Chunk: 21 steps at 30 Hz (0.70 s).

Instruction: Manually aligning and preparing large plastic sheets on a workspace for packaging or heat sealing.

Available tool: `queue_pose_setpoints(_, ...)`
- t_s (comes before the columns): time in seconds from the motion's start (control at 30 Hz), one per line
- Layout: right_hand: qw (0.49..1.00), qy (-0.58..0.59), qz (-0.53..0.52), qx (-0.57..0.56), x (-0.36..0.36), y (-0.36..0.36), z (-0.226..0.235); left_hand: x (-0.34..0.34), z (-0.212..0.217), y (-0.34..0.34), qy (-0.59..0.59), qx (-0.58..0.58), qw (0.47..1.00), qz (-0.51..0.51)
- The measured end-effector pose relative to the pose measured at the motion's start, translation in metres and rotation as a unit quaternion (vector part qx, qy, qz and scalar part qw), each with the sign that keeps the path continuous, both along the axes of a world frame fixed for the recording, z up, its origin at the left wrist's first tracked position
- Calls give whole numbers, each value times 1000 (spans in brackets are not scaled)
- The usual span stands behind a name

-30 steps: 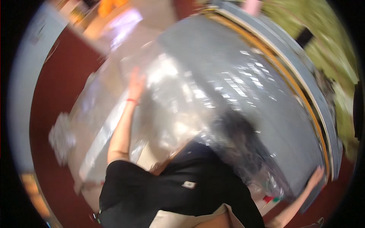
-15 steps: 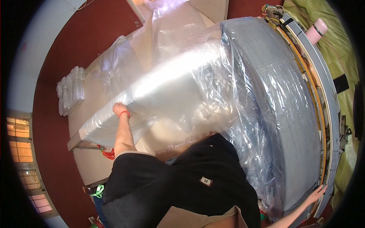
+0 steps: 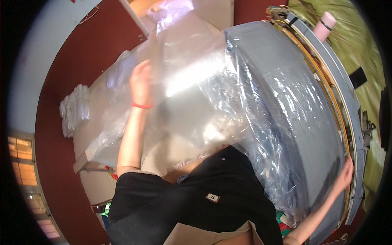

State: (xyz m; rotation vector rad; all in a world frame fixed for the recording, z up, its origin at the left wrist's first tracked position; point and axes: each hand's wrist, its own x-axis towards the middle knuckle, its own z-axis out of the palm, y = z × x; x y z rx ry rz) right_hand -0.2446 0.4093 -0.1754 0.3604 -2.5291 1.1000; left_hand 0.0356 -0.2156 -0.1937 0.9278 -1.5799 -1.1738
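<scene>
A sheet of clear plastic film (image 3: pixel 185 108) lies over the pale table in front of me, shiny and wrinkled on its right side. Above its left part is my left hand (image 3: pixel 141 83), with a red bracelet at the wrist. Motion blurs it, but the fingers look stretched out and no film shows in them. Far to the right, my right hand (image 3: pixel 345 177) reaches to the long grey rail (image 3: pixel 354 143) with an orange strip along it. Its fingers are extended at the strip, holding nothing I can see. Between them, film covers part of a grey cloth-like surface (image 3: pixel 281 61).
Folded clear plastic bundles (image 3: pixel 75 110) sit at the table's left edge. A pink bottle (image 3: pixel 325 26) stands beyond the rail, near exposed wires (image 3: pixel 281 18). Yellow-green sheeting (image 3: pixel 347 45) spreads on the far right. Barred windows (image 3: pixel 24 175) are at the left.
My left hand has let go of the film's left edge and moved up and away from me. My right hand has slid farther along the rail. The film has sunk at the left.
</scene>
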Motion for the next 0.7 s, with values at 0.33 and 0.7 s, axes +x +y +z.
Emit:
queue_pose_setpoints(0.33, 703, -340, 491, -385, 86, -250, 42, -182, 150, 209, 45, -492, 712, -499)
queue_pose_setpoints(0.7, 851, -395, 306, -160, 160, 11, 11, -309, 127, 146, 71, -587, 766, -252)
